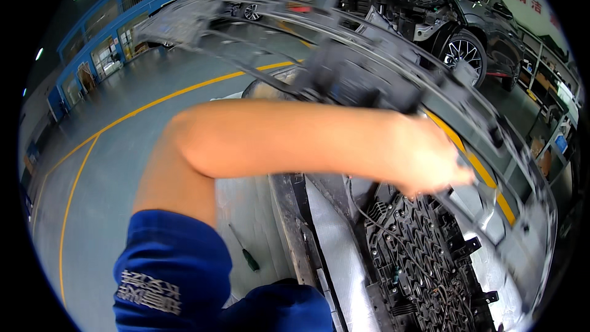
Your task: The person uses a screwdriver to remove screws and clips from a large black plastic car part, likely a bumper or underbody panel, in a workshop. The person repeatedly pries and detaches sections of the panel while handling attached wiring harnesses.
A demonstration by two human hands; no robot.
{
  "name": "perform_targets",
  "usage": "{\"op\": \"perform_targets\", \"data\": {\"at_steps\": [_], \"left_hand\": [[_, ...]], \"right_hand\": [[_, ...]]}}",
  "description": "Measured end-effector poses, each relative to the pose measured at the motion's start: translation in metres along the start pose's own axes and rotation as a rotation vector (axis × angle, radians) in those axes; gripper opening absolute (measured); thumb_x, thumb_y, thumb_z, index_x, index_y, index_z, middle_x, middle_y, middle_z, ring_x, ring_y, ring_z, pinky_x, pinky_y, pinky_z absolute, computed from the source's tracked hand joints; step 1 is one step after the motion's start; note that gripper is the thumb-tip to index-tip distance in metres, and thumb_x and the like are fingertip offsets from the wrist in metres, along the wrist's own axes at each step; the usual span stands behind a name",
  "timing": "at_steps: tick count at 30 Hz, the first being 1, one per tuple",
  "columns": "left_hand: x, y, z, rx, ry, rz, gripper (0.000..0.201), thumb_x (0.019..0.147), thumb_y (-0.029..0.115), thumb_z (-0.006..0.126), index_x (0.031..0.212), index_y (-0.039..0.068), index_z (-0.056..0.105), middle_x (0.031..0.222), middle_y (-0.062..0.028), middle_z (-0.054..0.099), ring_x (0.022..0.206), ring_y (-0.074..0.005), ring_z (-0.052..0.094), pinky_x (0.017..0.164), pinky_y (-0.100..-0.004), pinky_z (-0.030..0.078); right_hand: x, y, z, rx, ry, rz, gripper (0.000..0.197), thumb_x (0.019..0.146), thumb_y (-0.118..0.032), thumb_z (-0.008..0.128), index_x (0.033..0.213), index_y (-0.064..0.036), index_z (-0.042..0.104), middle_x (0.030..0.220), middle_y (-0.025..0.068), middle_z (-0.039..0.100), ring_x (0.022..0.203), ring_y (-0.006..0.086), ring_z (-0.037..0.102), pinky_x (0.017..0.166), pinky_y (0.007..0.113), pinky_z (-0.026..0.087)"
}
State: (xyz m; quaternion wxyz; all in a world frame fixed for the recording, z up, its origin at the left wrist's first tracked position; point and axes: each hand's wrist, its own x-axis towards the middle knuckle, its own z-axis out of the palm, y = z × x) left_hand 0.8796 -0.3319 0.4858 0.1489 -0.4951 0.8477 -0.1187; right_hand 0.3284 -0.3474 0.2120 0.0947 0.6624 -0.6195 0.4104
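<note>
My left arm reaches across the view from a blue sleeve, and my left hand [427,157] is smeared by motion. Its fingers look curled round a thin bar of a large black plastic bumper frame [362,49]. This frame is raised and tilted, arching from the upper left to the lower right, also blurred. Below the hand lies a black car grille panel [424,264] with a wavy mesh, clips and a thin cable, on silvery padded sheeting [335,221]. I do not see my right hand.
A screwdriver [250,260] with a dark green handle lies on a pale surface left of the grille. Beyond stands a dark car [467,31] with its hood up and front end stripped. Yellow lines [184,91] mark the grey floor; shelving [547,86] stands at right.
</note>
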Motion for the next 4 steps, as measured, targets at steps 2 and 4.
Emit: {"op": "perform_targets", "data": {"at_steps": [2,4], "left_hand": [[-0.039,-0.036,-0.005,0.062,0.01,-0.211,0.072,0.083,0.018,0.078,0.145,0.015,0.043,0.094,-0.0223,0.071,0.088,-0.0404,0.075,0.07,-0.0494,0.063],[-0.082,-0.073,0.004,0.114,0.025,-0.403,0.09,0.082,0.029,0.083,0.157,0.016,0.034,0.102,-0.024,0.073,0.091,-0.0408,0.076,0.072,-0.0498,0.063]], "right_hand": [[0.012,-0.052,0.024,0.177,-0.13,0.014,0.05,0.102,-0.026,0.072,0.135,0.0096,0.059,0.105,0.0255,0.069,0.082,0.036,0.064,0.074,0.046,0.054],[0.015,-0.072,0.049,0.167,-0.439,0.085,0.057,0.101,-0.021,0.072,0.149,0.0027,0.053,0.135,0.032,0.063,0.117,0.0303,0.067,0.101,0.036,0.052]]}}
